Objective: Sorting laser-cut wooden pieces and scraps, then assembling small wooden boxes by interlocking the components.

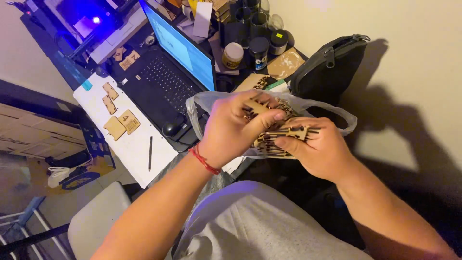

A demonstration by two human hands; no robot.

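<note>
Head view shows the left hand (231,127) and right hand (315,151) both closed around a laser-cut wooden sheet (284,137), held above a clear plastic bag (337,113) near the desk's front edge. Its long axis runs roughly left to right, tilted slightly up toward the right hand. It is pale tan wood, pierced with dark slot-shaped cutouts. Just behind stands an open laptop (168,77) with a mouse (172,129); a black pouch (327,67) crowds the right, while a white board (125,139) with small wooden tags (122,124) lies left.
</note>
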